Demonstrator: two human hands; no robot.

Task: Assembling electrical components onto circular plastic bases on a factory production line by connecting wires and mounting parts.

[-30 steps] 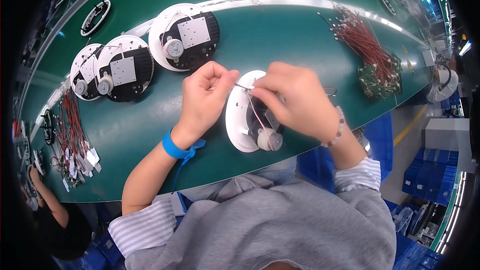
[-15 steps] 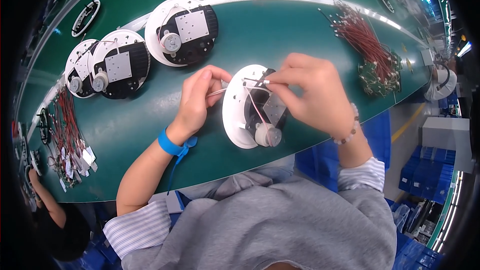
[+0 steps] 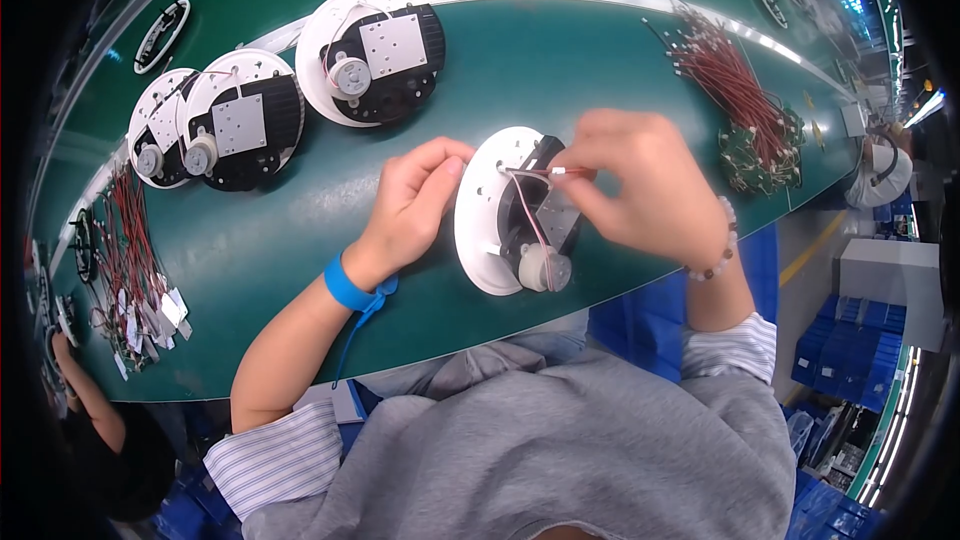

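In front of me a round white disc [image 3: 480,225] stands tilted on the table, with a black housing, a grey metal plate and a small round motor [image 3: 543,268] on its right face. My left hand [image 3: 408,202], a blue strap on its wrist, is closed at the disc's left rim; its fingertips are partly hidden behind it. My right hand [image 3: 645,185] pinches a thin red and dark cable by its small white connector [image 3: 558,171]. That cable runs from a hole in the disc's upper part. A pink and white wire pair [image 3: 530,210] drops from near this hole to the motor.
Similar disc assemblies [image 3: 400,45] lie at the back left. A bundle of red wires with green circuit boards [image 3: 760,155] lies at the right, and another wire bundle with white tags [image 3: 145,310] at the left. A co-worker's arm [image 3: 90,395] shows far left.
My left hand no longer shows the pale wire it held and now sits against the rim. My right hand has drawn the connector slightly right, away from the disc. The disc shifted a little right.
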